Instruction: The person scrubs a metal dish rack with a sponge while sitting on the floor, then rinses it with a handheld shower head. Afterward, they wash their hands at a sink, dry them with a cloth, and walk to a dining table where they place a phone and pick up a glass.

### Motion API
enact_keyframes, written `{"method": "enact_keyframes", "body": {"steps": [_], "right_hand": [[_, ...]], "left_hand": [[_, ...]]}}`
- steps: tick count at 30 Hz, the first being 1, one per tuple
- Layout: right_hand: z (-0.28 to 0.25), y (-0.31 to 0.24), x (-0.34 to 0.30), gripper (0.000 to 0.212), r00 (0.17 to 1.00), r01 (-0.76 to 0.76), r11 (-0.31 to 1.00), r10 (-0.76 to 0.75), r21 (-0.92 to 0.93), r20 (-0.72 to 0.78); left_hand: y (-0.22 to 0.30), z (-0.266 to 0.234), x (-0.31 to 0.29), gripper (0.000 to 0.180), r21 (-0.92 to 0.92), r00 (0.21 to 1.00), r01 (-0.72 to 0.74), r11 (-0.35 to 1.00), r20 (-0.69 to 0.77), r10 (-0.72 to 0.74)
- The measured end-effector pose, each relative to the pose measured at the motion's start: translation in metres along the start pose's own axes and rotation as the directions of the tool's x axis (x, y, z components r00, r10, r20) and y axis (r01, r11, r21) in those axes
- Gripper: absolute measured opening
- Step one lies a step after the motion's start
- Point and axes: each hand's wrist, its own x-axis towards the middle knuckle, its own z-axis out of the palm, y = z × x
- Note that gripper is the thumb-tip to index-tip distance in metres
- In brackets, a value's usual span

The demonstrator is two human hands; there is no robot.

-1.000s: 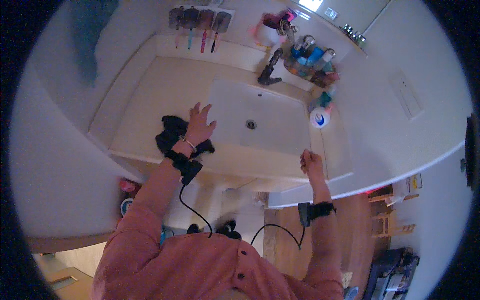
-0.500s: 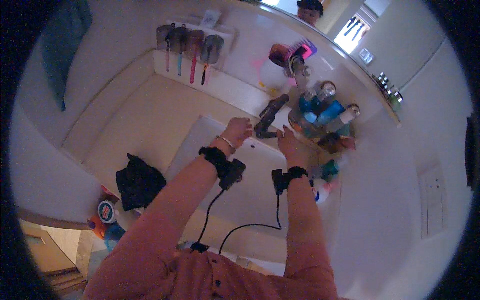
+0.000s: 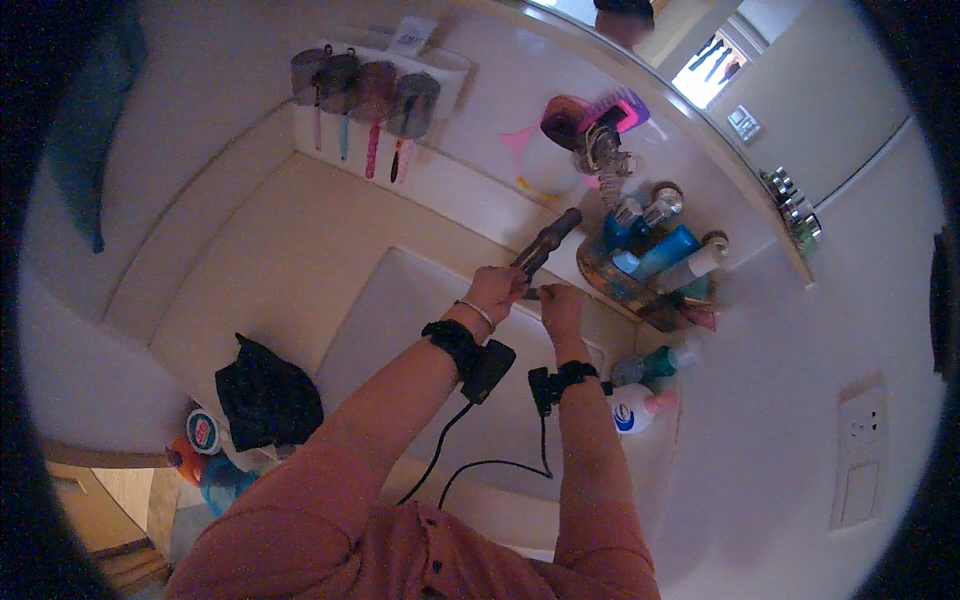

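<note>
Tap [image 3: 548, 242]: dark one, standing at the back edge of the sink [image 3: 385, 315], lower end mostly covered by fingers
Left hand [image 3: 496, 290]: right up against the tap at the sink's back edge, fingers bent; honestly can't tell if it's really gripping or just touching
Right hand [image 3: 560, 308]: just beside the left one, over the back of the sink, fingers curled in at the spout end; can't tell whether it's got hold
Black cloth [image 3: 268, 395]: bunched on the worktop [image 3: 240, 265], left of the sink
Pump bottle [image 3: 630, 412]: white with a pinkish top, right of the sink
Blue and clear bottles [image 3: 665, 252]: crowded in a holder, behind the sink's right end
Toothbrush cups [image 3: 375, 92]: row of four on the wall, behind and left of the sink, brushes hanging underneath
</note>
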Motion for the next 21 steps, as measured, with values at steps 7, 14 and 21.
{"method": "enact_keyframes", "body": {"steps": [7, 14, 21], "right_hand": [[-0.006, -0.011, -0.005, 0.023, 0.999, -0.023, 1.000, 0.023, -0.003, 0.042], [-0.005, -0.052, -0.001, 0.019, 0.983, -0.128, 0.866, 0.175, 0.483, -0.054], [0.074, -0.066, 0.001, 0.017, 0.832, -0.537, 0.155, 0.261, 0.829, 0.490]], "left_hand": [[0.018, -0.006, -0.005, 0.008, 0.516, 0.985, -0.169, 0.840, 0.105, 0.134], [0.004, -0.006, -0.003, 0.028, -0.218, 0.905, 0.424, 0.879, 0.138, -0.402], [-0.007, -0.022, -0.033, 0.027, -0.877, 0.817, 0.475, -0.079, 0.472, -0.330]]}}
